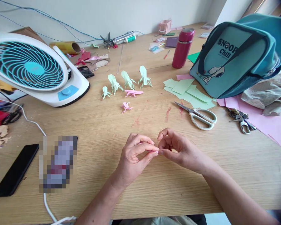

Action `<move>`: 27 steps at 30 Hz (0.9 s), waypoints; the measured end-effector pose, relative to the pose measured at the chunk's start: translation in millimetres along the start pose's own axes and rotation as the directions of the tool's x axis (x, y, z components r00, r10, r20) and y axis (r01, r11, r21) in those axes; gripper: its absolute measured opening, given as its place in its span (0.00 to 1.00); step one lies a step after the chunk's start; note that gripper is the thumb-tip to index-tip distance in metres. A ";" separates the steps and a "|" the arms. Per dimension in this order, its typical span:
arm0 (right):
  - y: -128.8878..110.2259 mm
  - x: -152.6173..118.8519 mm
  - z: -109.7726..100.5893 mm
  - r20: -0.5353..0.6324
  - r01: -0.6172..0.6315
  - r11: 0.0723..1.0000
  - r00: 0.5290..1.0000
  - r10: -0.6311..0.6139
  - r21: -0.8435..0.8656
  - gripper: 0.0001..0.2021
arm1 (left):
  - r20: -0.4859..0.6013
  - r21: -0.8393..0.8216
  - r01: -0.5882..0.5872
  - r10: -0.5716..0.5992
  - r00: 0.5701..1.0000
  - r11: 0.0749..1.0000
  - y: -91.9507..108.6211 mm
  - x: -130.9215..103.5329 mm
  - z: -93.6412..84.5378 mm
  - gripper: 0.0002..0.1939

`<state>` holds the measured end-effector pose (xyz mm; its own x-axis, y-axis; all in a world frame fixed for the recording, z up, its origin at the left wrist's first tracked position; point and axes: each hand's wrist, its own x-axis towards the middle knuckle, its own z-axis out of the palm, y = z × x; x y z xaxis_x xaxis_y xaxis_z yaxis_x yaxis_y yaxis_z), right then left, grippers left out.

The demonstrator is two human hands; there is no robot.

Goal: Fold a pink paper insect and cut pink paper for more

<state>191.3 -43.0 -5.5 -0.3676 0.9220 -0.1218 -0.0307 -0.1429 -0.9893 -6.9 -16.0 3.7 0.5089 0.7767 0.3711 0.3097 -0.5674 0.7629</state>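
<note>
Bare forearms (103, 198) extend over the table (154, 193) toward a small strip of pink paper (157, 152). The left grip (134, 154) pinches it, thumb below and fingers above, tips closed on it. The right grip (180, 150) has its thumb and bent fingers at the paper's right end; whether they clasp it cannot be told. What shows of the paper runs sideways, its long axis seeming to lead from left grip to right. Beyond both grips sit folded paper figures (113, 83); scissors (194, 111) lie beyond and right.
</note>
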 end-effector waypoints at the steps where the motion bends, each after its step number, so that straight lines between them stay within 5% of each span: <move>1: -1.3 -0.5 0.2 0.006 -0.011 1.000 1.000 0.011 -0.013 0.12 | 0.000 0.028 -0.012 0.012 1.000 1.000 0.5 -0.2 -0.4 0.07; 27: 1.7 3.0 -4.1 0.023 -0.105 0.994 0.994 0.106 -0.035 0.13 | -0.075 0.070 -0.079 0.084 0.994 0.994 5.8 -2.1 -0.3 0.06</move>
<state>193.9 -38.9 -7.8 -0.3902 0.8932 -0.2236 0.0406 -0.2259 -0.9733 -6.4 -20.8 7.5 0.4715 0.7448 0.4723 0.3245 -0.6445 0.6923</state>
